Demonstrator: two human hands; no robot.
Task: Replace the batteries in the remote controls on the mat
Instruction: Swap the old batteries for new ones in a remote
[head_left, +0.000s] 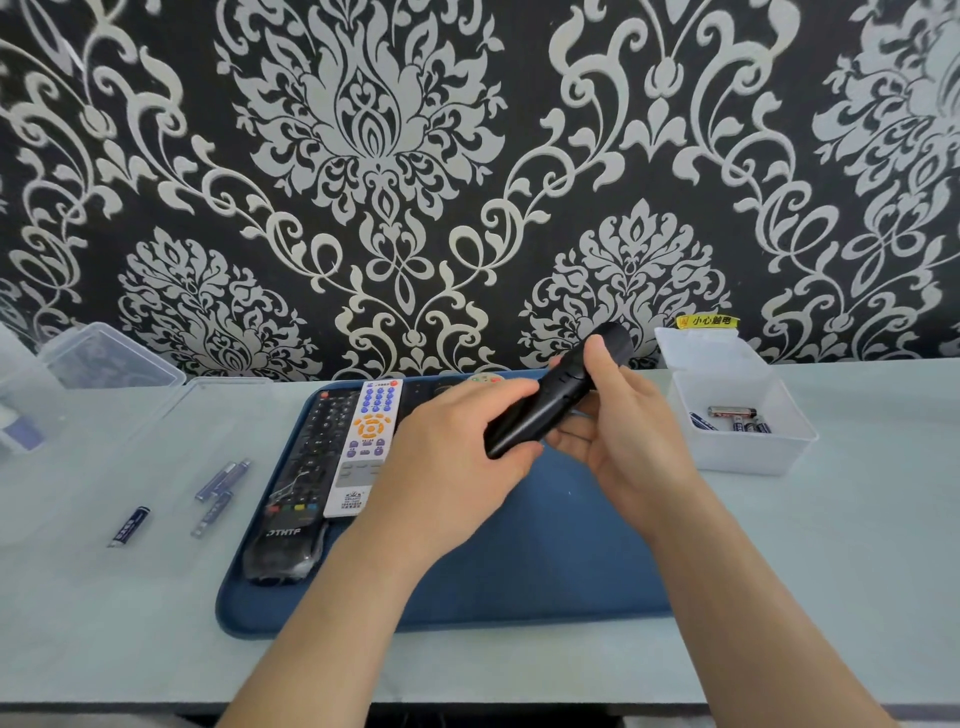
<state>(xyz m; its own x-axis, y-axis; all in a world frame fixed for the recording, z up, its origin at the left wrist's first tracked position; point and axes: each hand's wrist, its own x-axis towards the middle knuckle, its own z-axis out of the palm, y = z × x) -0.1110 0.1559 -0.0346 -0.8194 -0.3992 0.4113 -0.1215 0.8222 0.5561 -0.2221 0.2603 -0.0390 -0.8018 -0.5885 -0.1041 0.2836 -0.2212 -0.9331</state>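
Note:
Both hands hold a slim black remote (550, 397) above the blue mat (519, 551), tilted with its far end up to the right. My left hand (452, 457) grips its near end. My right hand (618, 426) grips its upper part, thumb lying on the button side. On the mat's left lie a long black remote (304, 467) and a white remote (366, 441) with blue and orange buttons. More remotes at the mat's back edge are mostly hidden behind my hands. Several loose batteries (218, 486) lie on the table left of the mat.
A white open box (743, 447) right of the mat holds several batteries (735, 418). Clear plastic boxes (109, 358) stand at the back left against the patterned wall. A yellow warning label (709, 321) sits behind the white box. The table's front edge runs below my forearms.

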